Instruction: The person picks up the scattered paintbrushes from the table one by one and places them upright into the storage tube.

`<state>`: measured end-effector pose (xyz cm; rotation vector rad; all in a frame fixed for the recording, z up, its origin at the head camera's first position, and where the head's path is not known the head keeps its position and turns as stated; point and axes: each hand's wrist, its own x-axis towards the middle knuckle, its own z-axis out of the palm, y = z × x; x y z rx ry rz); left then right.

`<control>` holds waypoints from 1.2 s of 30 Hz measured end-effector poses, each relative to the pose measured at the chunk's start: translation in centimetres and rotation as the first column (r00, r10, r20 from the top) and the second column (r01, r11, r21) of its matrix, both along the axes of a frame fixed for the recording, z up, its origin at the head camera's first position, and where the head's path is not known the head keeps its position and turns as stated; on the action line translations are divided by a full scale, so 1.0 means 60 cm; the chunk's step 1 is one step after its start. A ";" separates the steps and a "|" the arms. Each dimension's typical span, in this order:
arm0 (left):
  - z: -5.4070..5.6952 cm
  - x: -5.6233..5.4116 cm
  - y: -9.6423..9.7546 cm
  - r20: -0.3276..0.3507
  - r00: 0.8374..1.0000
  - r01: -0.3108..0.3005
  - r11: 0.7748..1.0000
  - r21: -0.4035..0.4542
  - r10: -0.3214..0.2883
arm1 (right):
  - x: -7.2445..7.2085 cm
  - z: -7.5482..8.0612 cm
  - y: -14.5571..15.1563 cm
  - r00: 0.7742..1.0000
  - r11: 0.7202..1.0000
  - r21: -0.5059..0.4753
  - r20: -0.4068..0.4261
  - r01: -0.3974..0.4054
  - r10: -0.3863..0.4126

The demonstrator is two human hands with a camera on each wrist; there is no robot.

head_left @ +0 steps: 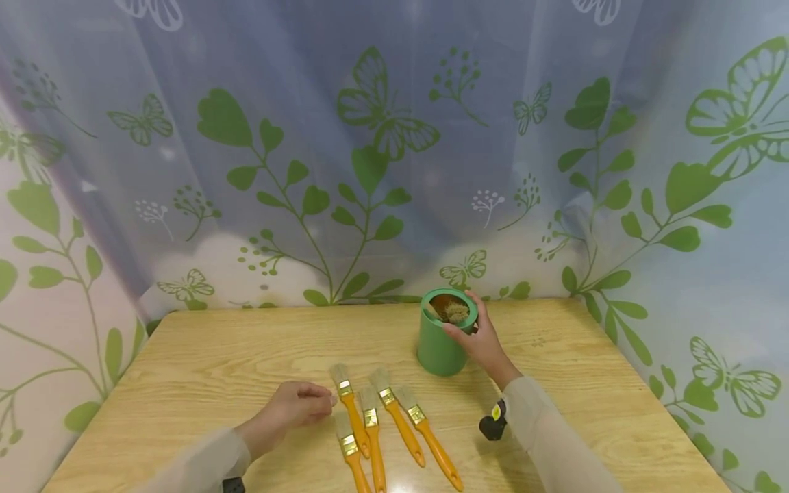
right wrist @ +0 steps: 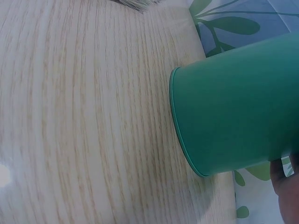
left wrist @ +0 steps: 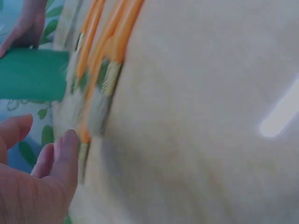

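A pale wood-grain table [head_left: 555,383] stands before a translucent curtain printed with green leaves and butterflies [head_left: 370,137], carrying a green cylindrical plastic cup [head_left: 445,333] at its centre rear that holds bristly brush heads. The right hand [head_left: 477,335] grips the cup's rim and side, its fingers [head_left: 457,333] curled round it. In front lie five flat paintbrushes with orange handles [head_left: 385,424], side by side, and the left hand [head_left: 296,405] rests just beside the leftmost brush, its fingers loosely curled together and holding nothing.
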<state>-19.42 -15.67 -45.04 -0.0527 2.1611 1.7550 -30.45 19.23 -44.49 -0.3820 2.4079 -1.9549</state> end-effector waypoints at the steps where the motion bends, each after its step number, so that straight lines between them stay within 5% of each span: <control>1: -0.002 0.006 -0.001 0.015 1.000 0.011 1.000 -0.006 -0.011 | 0.004 0.005 -0.001 1.000 1.000 0.005 -0.001 -0.001 0.001; 12: -0.035 0.045 0.000 0.134 0.969 0.216 0.976 -0.036 -0.210 | 0.009 0.014 -0.006 1.000 1.000 0.015 0.003 -0.001 0.001; 17: -0.036 0.052 0.015 0.126 0.974 0.193 0.981 -0.032 -0.188 | 0.006 0.010 -0.004 1.000 1.000 0.015 -0.011 0.000 0.000; 21: -0.033 0.048 0.030 0.099 0.982 0.170 0.977 -0.128 -0.158 | -0.010 -0.010 0.001 1.000 1.000 0.004 -0.017 0.006 -0.005; 30: -0.037 0.031 0.048 0.040 0.989 0.150 0.930 -0.335 -0.145 | -0.022 -0.034 0.004 0.998 0.999 0.003 -0.042 0.043 -0.043; 36: -0.031 0.033 0.050 0.041 0.988 0.154 0.933 -0.326 -0.149 | -0.015 -0.025 0.001 0.999 0.999 0.004 -0.024 0.032 -0.032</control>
